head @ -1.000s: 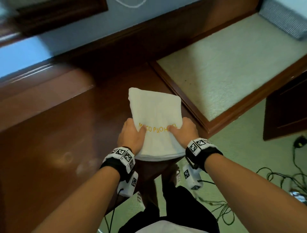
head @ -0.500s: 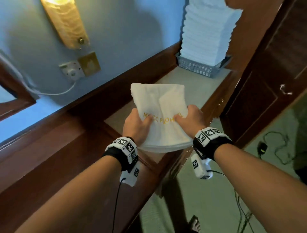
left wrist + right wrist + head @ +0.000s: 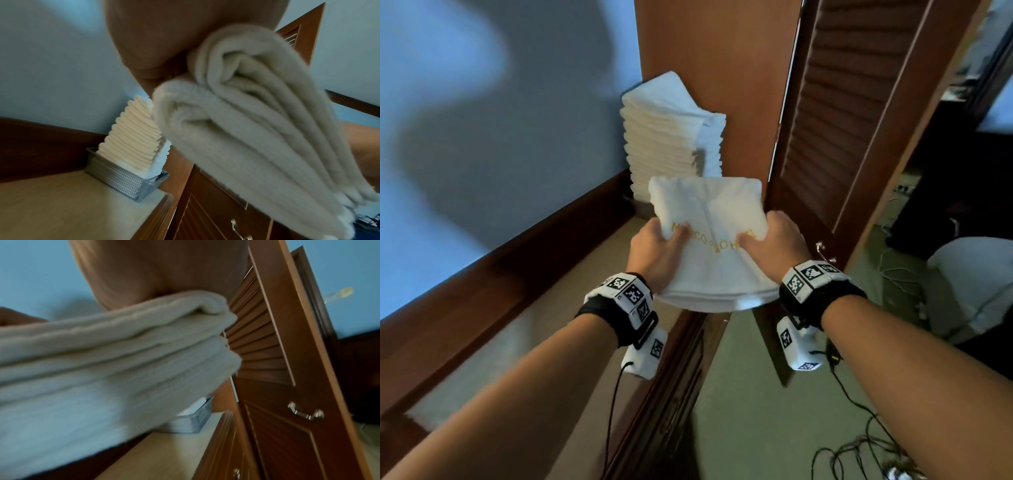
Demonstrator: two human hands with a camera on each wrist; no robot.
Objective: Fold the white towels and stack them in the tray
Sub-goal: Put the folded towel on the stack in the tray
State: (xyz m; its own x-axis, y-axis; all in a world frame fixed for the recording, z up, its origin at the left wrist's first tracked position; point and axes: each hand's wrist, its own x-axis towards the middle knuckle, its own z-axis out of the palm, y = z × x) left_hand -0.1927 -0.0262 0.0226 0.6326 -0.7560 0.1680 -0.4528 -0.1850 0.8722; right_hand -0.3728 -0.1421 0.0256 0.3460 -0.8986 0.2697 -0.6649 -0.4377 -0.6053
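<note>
Folded towel [image 3: 709, 240], gold lettering up, is held in the air over the tabletop [image 3: 592, 308] edge, the left hand [image 3: 654, 253] pinching its 9 o'clock side and the right hand [image 3: 777, 240] its 3 o'clock side. At 12 o'clock beyond it, the tall towel stack [image 3: 667, 137] stands in the mesh tray [image 3: 115, 180] against the wall.

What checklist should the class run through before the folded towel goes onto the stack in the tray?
1. Towel folded: folded towel shows stacked layers. Ok.
2. Two-handed grip: left hand and right hand each hold a near corner, thumbs on top. Ok.
3. Tray located: mesh tray sits in the counter's corner. Ok.
4. Stack straight: towel stack looks tall, its top towel set askew. Not ok.
5. Towel above the stack's top: it is held lower. Not ok.
6. Stack steadiness: cannot tell.
</note>
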